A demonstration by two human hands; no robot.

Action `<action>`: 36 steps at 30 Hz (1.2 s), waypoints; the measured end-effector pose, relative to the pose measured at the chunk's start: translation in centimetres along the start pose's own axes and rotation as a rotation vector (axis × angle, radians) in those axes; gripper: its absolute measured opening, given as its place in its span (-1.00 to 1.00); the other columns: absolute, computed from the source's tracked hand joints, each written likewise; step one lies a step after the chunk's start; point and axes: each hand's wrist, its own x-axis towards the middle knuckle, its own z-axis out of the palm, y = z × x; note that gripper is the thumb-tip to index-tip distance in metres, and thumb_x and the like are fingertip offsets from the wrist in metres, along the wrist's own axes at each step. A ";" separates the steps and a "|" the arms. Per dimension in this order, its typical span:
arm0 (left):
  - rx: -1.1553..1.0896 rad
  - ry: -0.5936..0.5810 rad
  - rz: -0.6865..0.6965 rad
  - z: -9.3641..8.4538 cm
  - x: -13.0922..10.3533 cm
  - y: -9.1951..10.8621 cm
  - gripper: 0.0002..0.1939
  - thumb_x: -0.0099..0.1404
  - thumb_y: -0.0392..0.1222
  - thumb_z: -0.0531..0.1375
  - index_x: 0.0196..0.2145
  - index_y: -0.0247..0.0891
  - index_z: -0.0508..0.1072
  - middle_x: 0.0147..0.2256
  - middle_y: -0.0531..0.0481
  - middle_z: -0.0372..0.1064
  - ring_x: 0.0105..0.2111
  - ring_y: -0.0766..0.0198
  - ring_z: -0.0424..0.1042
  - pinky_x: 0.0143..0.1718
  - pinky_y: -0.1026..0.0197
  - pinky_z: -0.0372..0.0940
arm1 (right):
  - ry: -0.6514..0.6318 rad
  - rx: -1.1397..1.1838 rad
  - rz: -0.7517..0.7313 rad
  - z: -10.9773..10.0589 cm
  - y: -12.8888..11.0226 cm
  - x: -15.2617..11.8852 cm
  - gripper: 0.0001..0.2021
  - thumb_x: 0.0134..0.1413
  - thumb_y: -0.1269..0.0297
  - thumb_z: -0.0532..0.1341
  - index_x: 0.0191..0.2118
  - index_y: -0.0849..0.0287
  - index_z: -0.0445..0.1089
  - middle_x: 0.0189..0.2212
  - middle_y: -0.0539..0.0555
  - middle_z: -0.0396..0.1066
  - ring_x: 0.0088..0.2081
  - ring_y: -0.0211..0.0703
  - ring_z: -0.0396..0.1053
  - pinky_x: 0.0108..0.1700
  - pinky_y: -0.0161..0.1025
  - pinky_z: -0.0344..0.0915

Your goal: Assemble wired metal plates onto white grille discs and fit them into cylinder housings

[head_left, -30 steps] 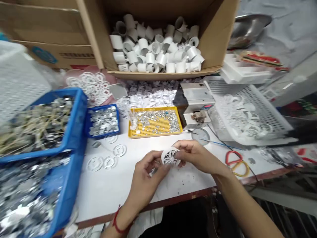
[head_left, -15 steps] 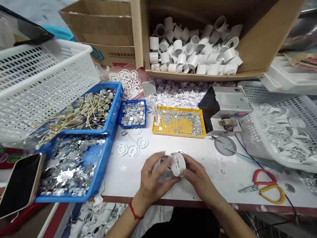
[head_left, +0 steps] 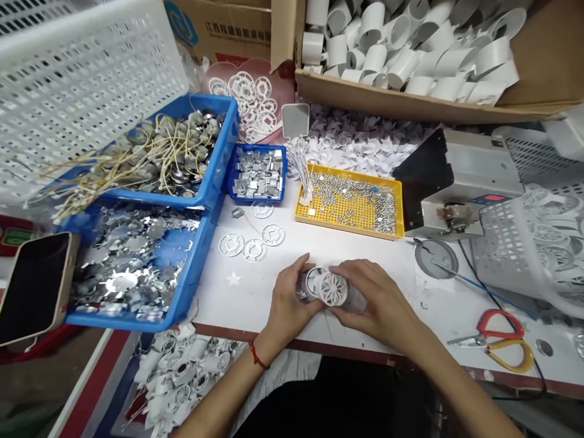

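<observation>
The spoked white piece (head_left: 334,288) sits between the two hands, just inward of the right hand (head_left: 381,301), whose thumb and fingertips close on its near and far edges. Its spoked face tips up toward the head camera, so its short axis runs roughly upward between the palms. The left hand (head_left: 289,301) curves around a white ring (head_left: 308,281) just beside that piece, though whether it grips the ring, I cannot tell.
</observation>
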 end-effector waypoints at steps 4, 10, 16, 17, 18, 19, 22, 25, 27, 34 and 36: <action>0.017 0.049 0.027 0.4 0.0 -0.1 -0.16 -0.05 -0.34 0.38 0.17 -0.16 0.17 -0.06 -0.02 0.47 -0.07 0.12 0.42 0.00 0.04 0.30 | -0.012 -0.083 -0.014 0.4 -0.2 1.2 -0.56 0.06 0.26 0.29 0.08 0.11 0.26 -0.14 0.17 0.41 -0.15 0.03 0.38 -0.17 -0.03 0.30; -0.010 -0.005 0.077 0.0 0.0 0.0 -0.17 0.00 -0.31 0.38 0.19 -0.15 0.13 -0.02 -0.04 0.46 -0.03 0.10 0.41 0.04 0.01 0.25 | -0.101 -0.066 0.001 0.0 -0.5 1.4 -0.52 0.07 0.28 0.29 0.12 0.08 0.24 -0.11 0.15 0.40 -0.11 0.01 0.36 -0.13 -0.04 0.26; -0.045 -0.063 0.089 -0.3 0.2 0.0 -0.17 0.00 -0.35 0.36 0.18 -0.15 0.12 0.00 -0.03 0.46 0.02 0.08 0.37 0.09 -0.03 0.20 | -0.157 -0.067 0.014 -0.3 -0.9 1.9 -0.51 0.08 0.29 0.29 0.14 0.04 0.23 -0.11 0.12 0.41 -0.09 0.01 0.36 -0.14 -0.06 0.25; -0.053 -0.063 0.093 -0.3 0.2 -0.1 -0.18 0.00 -0.35 0.36 0.17 -0.15 0.12 0.01 -0.04 0.45 0.03 0.07 0.36 0.10 -0.04 0.20 | -0.142 -0.059 0.019 -0.4 -1.0 1.9 -0.51 0.07 0.29 0.29 0.13 0.04 0.24 -0.11 0.11 0.42 -0.09 0.00 0.36 -0.13 -0.07 0.25; -0.071 -0.061 0.096 -0.3 0.2 -0.1 -0.21 0.02 -0.33 0.36 0.16 -0.15 0.13 0.01 -0.06 0.45 0.05 0.07 0.36 0.11 -0.05 0.19 | -0.113 -0.043 0.030 -0.6 -1.0 1.8 -0.52 0.07 0.29 0.30 0.12 0.05 0.25 -0.11 0.11 0.42 -0.09 -0.01 0.36 -0.12 -0.08 0.26; -0.102 -0.063 0.092 -0.4 0.2 -0.2 -0.24 0.04 -0.29 0.36 0.15 -0.15 0.13 0.02 -0.08 0.44 0.06 0.06 0.36 0.11 -0.06 0.19 | -0.070 -0.029 0.052 -0.9 -0.9 1.7 -0.53 0.05 0.27 0.31 0.10 0.06 0.27 -0.11 0.11 0.42 -0.08 -0.01 0.37 -0.10 -0.08 0.27; -0.240 -0.077 0.010 -0.9 -0.1 -0.2 -0.27 0.05 -0.20 0.39 0.11 -0.16 0.14 0.02 -0.13 0.43 0.05 0.07 0.39 0.11 -0.05 0.22 | 0.131 -0.087 0.170 -1.9 0.2 0.8 -0.58 0.01 0.16 0.32 0.00 0.10 0.33 -0.12 0.13 0.43 -0.07 0.02 0.38 -0.04 -0.05 0.29; -0.350 -0.089 -0.123 -2.1 -0.4 0.3 -0.28 0.01 -0.19 0.41 0.06 -0.17 0.16 0.00 -0.14 0.42 0.03 0.08 0.41 0.08 -0.02 0.24 | 0.308 -0.267 0.342 -2.1 2.7 -1.0 -0.59 0.00 0.01 0.29 -0.08 0.12 0.39 -0.19 0.15 0.45 -0.13 0.09 0.39 -0.03 0.05 0.28; -0.395 -0.101 -0.190 -3.0 -0.3 0.9 -0.31 0.01 -0.19 0.40 0.04 -0.16 0.16 -0.02 -0.12 0.43 0.02 0.10 0.40 0.06 0.02 0.26 | 0.360 -0.332 0.444 -1.5 4.5 -2.5 -0.56 -0.02 -0.07 0.28 -0.10 0.14 0.41 -0.23 0.17 0.45 -0.16 0.12 0.39 -0.05 0.11 0.29; -0.958 -0.141 -0.552 -4.3 0.9 3.0 -0.64 0.10 -0.08 0.33 -0.21 -0.23 0.33 -0.26 -0.01 0.43 -0.37 0.31 0.42 -0.35 0.27 0.34 | 0.344 -0.270 0.487 -0.1 4.2 -4.9 -0.48 0.06 -0.12 0.23 0.00 0.16 0.39 -0.11 0.25 0.40 -0.03 0.24 0.33 0.03 0.28 0.24; -1.135 -0.131 -0.712 -4.1 1.1 3.6 -0.67 0.13 -0.04 0.31 -0.23 -0.25 0.35 -0.29 -0.02 0.45 -0.36 0.28 0.44 -0.32 0.25 0.38 | 0.390 -0.170 0.456 -1.0 1.8 -4.2 -0.53 0.09 -0.01 0.25 0.07 0.09 0.34 -0.06 0.22 0.38 -0.01 0.17 0.33 0.02 0.19 0.28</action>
